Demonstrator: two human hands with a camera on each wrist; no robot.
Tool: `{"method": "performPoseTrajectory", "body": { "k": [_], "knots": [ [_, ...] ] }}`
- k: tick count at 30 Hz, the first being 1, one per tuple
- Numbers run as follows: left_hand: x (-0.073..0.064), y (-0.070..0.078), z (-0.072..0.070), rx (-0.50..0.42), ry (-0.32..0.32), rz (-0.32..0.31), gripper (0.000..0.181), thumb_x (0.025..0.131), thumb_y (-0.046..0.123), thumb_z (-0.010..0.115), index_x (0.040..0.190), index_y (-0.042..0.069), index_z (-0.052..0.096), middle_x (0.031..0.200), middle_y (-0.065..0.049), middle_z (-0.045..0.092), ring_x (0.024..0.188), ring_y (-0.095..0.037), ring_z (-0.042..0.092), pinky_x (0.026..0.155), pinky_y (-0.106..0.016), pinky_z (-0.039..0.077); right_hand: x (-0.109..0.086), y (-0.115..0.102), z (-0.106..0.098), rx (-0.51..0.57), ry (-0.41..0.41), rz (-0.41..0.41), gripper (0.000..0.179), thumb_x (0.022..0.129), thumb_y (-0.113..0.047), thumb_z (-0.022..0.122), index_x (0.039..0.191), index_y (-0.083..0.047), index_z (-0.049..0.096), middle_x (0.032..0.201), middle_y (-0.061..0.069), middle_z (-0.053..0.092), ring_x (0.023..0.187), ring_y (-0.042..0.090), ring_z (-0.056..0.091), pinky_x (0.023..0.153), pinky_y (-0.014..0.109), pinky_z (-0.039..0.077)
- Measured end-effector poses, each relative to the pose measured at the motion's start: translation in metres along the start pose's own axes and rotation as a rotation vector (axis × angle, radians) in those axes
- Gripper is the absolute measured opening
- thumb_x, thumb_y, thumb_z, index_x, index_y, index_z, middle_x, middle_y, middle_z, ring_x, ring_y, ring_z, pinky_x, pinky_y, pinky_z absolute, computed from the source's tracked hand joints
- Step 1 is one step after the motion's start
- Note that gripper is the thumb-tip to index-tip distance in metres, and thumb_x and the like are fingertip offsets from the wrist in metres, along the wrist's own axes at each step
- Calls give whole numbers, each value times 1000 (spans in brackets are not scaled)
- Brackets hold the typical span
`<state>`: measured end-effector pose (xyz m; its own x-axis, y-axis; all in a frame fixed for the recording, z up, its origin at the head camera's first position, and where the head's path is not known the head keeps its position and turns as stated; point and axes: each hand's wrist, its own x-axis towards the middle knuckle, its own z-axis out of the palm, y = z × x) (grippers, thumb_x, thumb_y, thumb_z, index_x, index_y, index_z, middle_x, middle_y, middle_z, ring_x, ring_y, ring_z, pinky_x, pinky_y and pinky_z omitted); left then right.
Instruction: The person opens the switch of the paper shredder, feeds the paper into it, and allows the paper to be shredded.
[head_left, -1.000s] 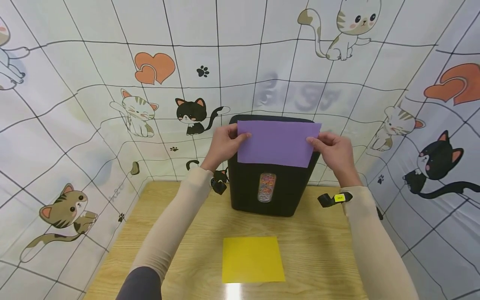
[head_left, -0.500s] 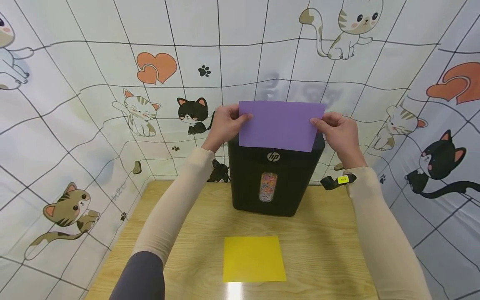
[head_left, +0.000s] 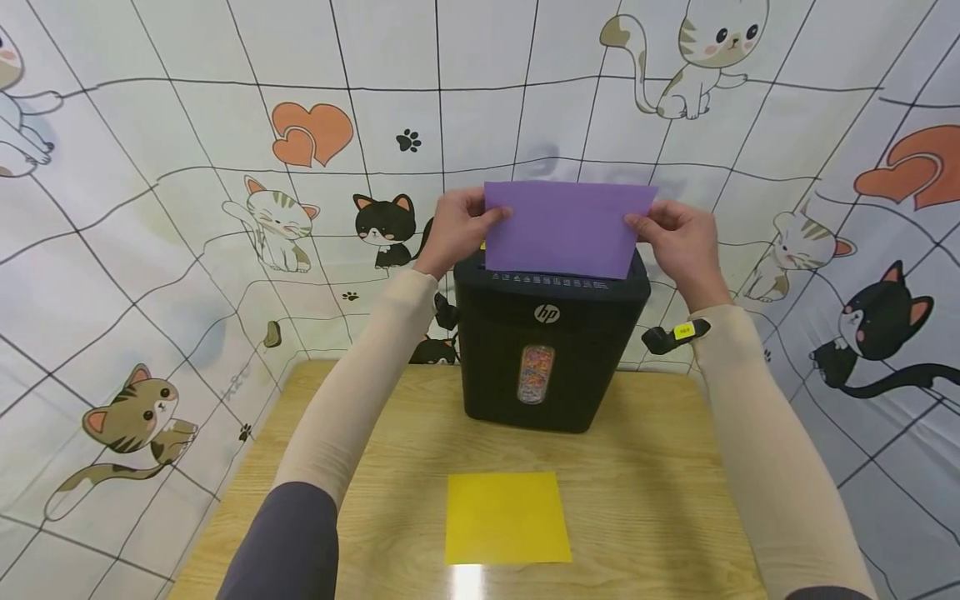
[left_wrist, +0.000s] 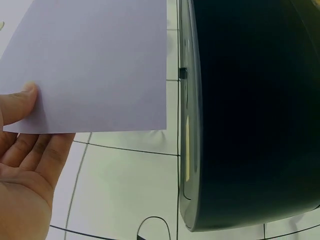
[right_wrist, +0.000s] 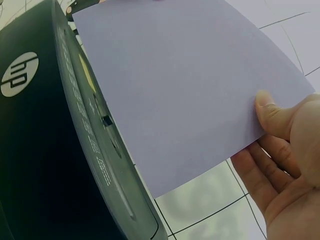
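Observation:
A sheet of purple paper (head_left: 566, 229) is held upright over the top of a black HP paper shredder (head_left: 495, 350). My left hand (head_left: 461, 231) pinches its left edge, thumb in front and fingers behind. On the opposite edge my right hand (head_left: 681, 248) pinches it the same way. In the left wrist view a gap shows between the lower edge of the purple paper (left_wrist: 100, 65) and the shredder's top (left_wrist: 190, 125). The right wrist view has that edge close along the shredder's top panel (right_wrist: 100, 145), where a small dark slot shows.
A yellow sheet of paper (head_left: 507, 518) lies flat on the wooden table (head_left: 390, 500) in front of the shredder. Coloured shreds fill the shredder's window (head_left: 536, 375). A white curtain (head_left: 480, 125) with cats and grid lines surrounds the table's back and sides.
Both hands have raised the purple paper from in front of the shredder's face to above its top. The HP logo and the top panel have come into sight. The yellow sheet stays put.

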<state>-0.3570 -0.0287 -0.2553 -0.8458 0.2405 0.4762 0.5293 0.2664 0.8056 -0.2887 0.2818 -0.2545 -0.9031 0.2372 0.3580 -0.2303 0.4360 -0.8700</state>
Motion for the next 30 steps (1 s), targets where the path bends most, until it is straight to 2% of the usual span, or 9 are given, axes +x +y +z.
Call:
{"method": "performPoseTrajectory", "body": {
  "k": [6,10,14,19,25,30],
  "knots": [
    [9,-9,3,-27,-5,12,20,94,20,77,112,10,77,107,-9,79,96,-15,75,83,-32,62,8,4,4,15,16,-33,31,90,-36,79,109,-12,77,87,-21,73,81,0,70,83,18,53],
    [11,-15,6,-35,-14,5,21,94,20,76,112,10,77,107,-10,79,97,-17,75,83,-32,62,10,10,5,15,11,-32,27,89,-37,80,104,-14,78,84,-23,72,81,-1,70,87,21,50],
    [13,-21,8,-25,-20,10,21,95,20,76,112,9,77,107,-11,78,98,-17,75,84,-32,62,12,14,6,-9,10,-25,29,89,-40,79,106,-16,78,86,-22,72,84,0,69,89,23,50],
    [12,-27,8,2,-17,22,20,95,20,76,111,9,77,105,-11,79,97,-16,75,84,-30,60,11,20,9,-22,-5,-14,32,90,-40,78,109,-15,77,89,-19,72,90,2,67,85,20,52],
    [10,-31,8,34,-18,25,21,94,20,76,111,8,77,104,-10,79,94,-14,74,80,-27,57,12,25,12,-69,-9,-28,33,90,-45,77,106,-15,76,85,-22,70,92,2,62,85,23,44],
    [9,-36,9,50,-26,10,20,95,22,76,108,8,78,103,-10,79,94,-15,74,81,-29,58,10,30,15,-91,-14,-16,34,90,-47,77,102,-16,76,85,-21,70,94,3,61,86,25,42]
  ]
}}
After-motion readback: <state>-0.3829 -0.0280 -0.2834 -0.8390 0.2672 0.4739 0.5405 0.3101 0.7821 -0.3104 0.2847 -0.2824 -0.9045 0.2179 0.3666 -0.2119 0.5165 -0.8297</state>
